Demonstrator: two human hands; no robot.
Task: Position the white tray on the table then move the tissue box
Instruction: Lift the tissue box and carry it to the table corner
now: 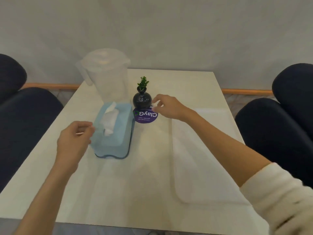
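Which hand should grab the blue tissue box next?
Probably the left hand. It is already right at the left side of the tissue box. The right hand is farther off, past the black vase, over the white tray lying flat on the table.

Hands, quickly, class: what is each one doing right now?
Left hand: loosely curled beside the tissue box, holding nothing.
Right hand: fingers pinched near the black vase; contact cannot be told.
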